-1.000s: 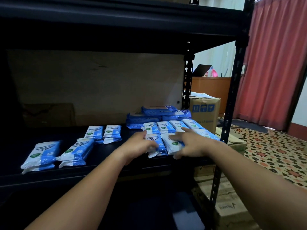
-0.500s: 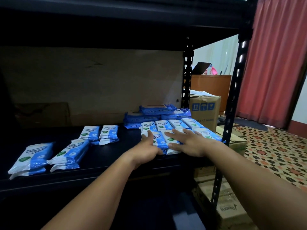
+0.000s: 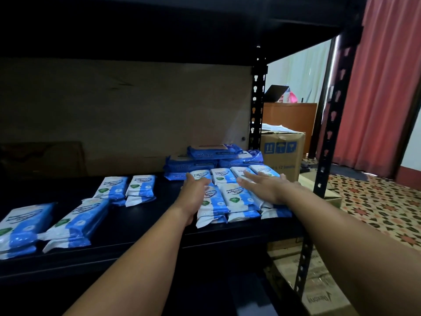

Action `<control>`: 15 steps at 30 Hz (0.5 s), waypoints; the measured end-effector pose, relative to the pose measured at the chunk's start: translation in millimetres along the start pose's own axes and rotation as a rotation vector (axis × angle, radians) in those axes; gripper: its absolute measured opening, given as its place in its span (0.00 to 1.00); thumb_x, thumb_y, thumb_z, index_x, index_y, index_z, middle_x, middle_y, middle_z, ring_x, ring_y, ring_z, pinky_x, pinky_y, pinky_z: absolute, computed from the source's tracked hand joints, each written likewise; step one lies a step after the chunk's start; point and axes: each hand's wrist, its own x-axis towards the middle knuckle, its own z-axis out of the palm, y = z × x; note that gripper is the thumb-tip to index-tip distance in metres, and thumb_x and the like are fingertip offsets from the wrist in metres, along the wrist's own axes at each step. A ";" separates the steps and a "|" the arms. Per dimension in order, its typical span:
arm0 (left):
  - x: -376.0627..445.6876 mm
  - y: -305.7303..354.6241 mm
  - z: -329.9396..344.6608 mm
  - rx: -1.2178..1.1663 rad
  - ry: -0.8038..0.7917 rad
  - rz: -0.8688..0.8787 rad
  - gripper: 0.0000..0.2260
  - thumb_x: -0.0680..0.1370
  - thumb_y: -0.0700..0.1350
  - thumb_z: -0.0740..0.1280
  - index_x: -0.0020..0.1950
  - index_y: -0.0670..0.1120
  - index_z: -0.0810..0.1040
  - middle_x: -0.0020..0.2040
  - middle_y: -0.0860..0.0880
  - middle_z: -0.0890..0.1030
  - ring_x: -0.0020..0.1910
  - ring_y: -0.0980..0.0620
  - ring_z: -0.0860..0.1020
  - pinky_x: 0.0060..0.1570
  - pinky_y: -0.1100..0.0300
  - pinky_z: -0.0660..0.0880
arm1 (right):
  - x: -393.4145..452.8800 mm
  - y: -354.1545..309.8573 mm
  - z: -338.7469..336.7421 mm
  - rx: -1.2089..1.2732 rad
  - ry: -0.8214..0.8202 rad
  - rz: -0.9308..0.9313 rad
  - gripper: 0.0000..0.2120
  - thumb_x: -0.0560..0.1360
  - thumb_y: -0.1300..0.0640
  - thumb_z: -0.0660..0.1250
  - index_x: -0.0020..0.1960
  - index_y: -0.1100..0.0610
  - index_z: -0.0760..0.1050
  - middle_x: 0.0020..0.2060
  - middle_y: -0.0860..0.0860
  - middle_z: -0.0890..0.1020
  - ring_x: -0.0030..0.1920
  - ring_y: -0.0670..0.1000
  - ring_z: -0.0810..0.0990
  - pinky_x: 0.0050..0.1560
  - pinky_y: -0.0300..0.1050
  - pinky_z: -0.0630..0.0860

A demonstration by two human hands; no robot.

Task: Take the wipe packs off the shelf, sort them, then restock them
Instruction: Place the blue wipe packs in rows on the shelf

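While both hands (image 3: 230, 192) lie flat with straight fingers, the wipe packs (image 3: 234, 197) run lengthwise front-to-back.

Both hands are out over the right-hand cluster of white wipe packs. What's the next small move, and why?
Probably lower both hands and square up that cluster. The left hand lies at the left edge of the front row of packs, the right hand flat over its right side, fingers straight, gripping nothing. The front packs' ends lie uneven, so a gentle inward press should align them.
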 end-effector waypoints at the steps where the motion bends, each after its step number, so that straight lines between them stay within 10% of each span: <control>1: 0.4 0.3 1.1 -0.016 -0.006 0.007 0.38 0.80 0.50 0.64 0.83 0.47 0.45 0.80 0.48 0.58 0.67 0.55 0.67 0.60 0.56 0.65 | 0.4 -2.1 -0.3 -0.028 -0.016 0.018 0.52 0.55 0.10 0.36 0.76 0.26 0.43 0.81 0.44 0.46 0.80 0.67 0.42 0.73 0.75 0.43; 6: 16.0 -8.5 9.0 0.069 0.008 0.016 0.43 0.65 0.48 0.67 0.79 0.41 0.59 0.63 0.42 0.77 0.51 0.46 0.82 0.43 0.52 0.78 | -4.7 -12.7 0.7 -0.078 -0.023 0.055 0.42 0.65 0.15 0.42 0.77 0.28 0.47 0.82 0.42 0.48 0.80 0.67 0.45 0.72 0.74 0.48; 9: 17.1 -7.9 8.6 0.056 -0.013 0.001 0.45 0.64 0.51 0.70 0.79 0.46 0.60 0.71 0.44 0.73 0.57 0.46 0.80 0.54 0.50 0.79 | 6.3 -7.2 -0.1 -0.048 -0.037 0.012 0.52 0.54 0.10 0.40 0.76 0.26 0.48 0.82 0.43 0.46 0.80 0.64 0.46 0.74 0.73 0.47; 12: 6.3 -3.2 7.5 0.038 -0.022 0.007 0.42 0.72 0.51 0.71 0.82 0.45 0.55 0.76 0.48 0.65 0.65 0.49 0.72 0.61 0.52 0.70 | 10.0 -5.5 -7.6 -0.004 -0.003 0.046 0.54 0.53 0.10 0.39 0.77 0.27 0.48 0.82 0.50 0.40 0.80 0.66 0.42 0.74 0.75 0.44; 15: 9.6 -9.3 7.7 0.005 -0.042 0.043 0.37 0.81 0.46 0.66 0.83 0.44 0.48 0.69 0.50 0.67 0.53 0.58 0.72 0.56 0.57 0.63 | 8.4 -3.4 -7.7 0.054 0.081 0.121 0.47 0.66 0.17 0.40 0.80 0.35 0.44 0.82 0.54 0.42 0.80 0.65 0.38 0.74 0.73 0.42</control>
